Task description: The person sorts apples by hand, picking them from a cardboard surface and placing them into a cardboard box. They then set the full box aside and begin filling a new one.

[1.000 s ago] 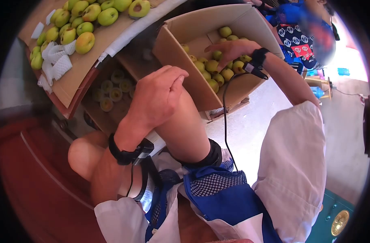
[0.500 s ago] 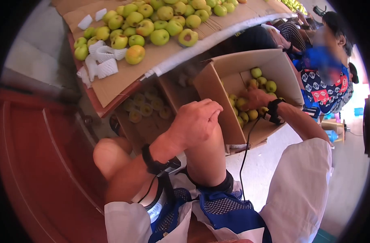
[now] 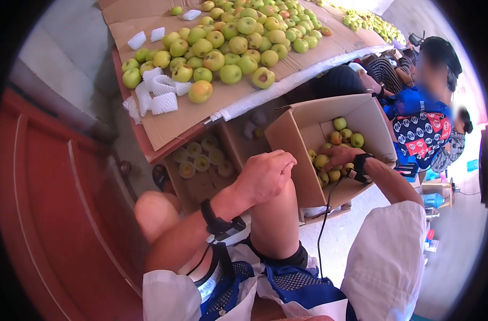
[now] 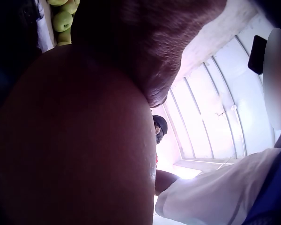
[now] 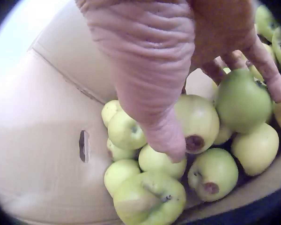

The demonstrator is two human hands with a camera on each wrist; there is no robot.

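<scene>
The right hand (image 3: 341, 156) is reached into the cardboard box (image 3: 302, 131), and its grip is spread over the apples (image 5: 196, 122) lying there. In the right wrist view the thumb is laid on a pale apple with a brown spot, while the fingers (image 5: 264, 63) are placed against a greener apple (image 5: 241, 101); whether this apple is truly clamped or only touched cannot be told, because the palm hides the contact. The left hand (image 3: 265, 175) is rested on the raised knee, with its fingers loosely curled and nothing held in it. The left wrist view is almost filled by dark skin, so little can be made out there.

Beyond the box, a cardboard-covered counter (image 3: 174, 125) is seen, with many green apples (image 3: 230, 74) and some white foam nets (image 3: 163, 101) on it. Under its edge a lower box of wrapped fruit (image 3: 201, 160) is partly in shadow. Seated people at the right are cut off by the frame edge.

Compared with half a second ago, the right hand is kept in the box and the left hand on the knee; more of the counter is now shown.
</scene>
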